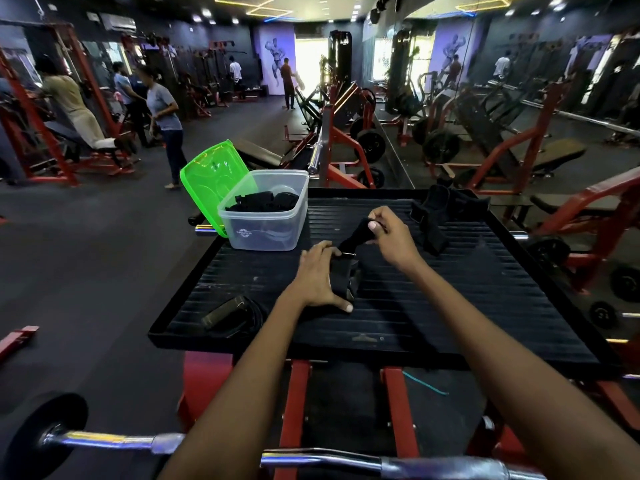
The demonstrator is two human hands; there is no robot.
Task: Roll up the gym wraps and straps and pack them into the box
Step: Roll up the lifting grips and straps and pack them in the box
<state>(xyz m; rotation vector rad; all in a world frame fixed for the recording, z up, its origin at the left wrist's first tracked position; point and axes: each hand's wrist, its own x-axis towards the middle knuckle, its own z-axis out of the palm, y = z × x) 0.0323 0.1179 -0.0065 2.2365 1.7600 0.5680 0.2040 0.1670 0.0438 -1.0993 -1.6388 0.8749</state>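
Black strap, left hand flat, pressing its lower end down, right hand pinching its raised end

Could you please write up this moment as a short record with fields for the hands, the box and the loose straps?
left hand: presses the strap flat on the platform
right hand: pinches the strap's raised end
box: clear, open, black straps inside
lid: green, leaning against the box
loose straps: pile far right; one strap near left
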